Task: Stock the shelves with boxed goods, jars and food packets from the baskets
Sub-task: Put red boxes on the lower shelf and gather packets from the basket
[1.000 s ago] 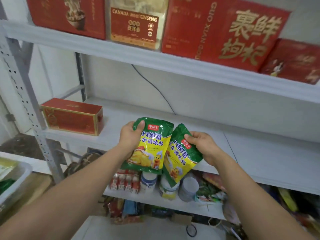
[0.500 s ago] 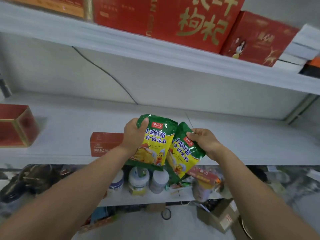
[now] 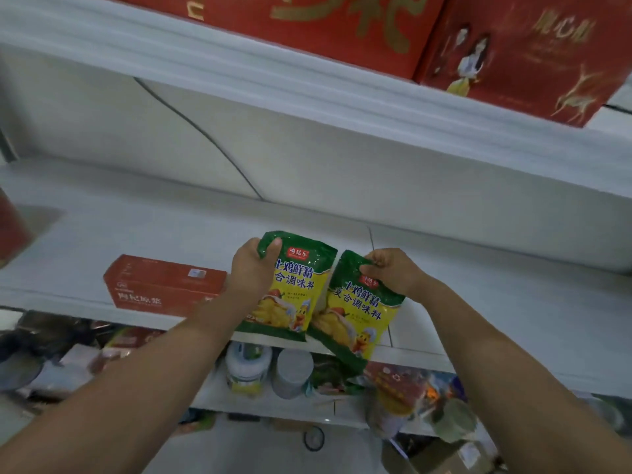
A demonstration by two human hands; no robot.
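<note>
White metal shelving fills the view, and the bare middle shelf board (image 3: 478, 268) is our marker. Left hand (image 3: 251, 268) grips a green-and-yellow plastic seasoning packet (image 3: 294, 295) by its top corner, thumb hooked over the front, fingers hidden behind. The packet hangs upright across the board's front edge. Right hand (image 3: 393, 268) pinches the top corner of a second green-and-yellow packet (image 3: 359, 316), tilted, just beside the first; whether the two touch, I cannot tell. Its lower corner drops below the board.

On the board, left of the hands, lies a flat red cardboard carton (image 3: 160, 282), its right end hidden by the left wrist. Further left, a blurred red box (image 3: 10, 227) is cut off by the frame. Above the board, big red gift boxes (image 3: 513, 53) with gold print are cropped at the top. Behind the board, a thin black cable (image 3: 198, 128) runs down the wall. Beneath the board stand two white-lidded jars (image 3: 294, 367), soft and smeared; the goods around them are too blurred to name.
</note>
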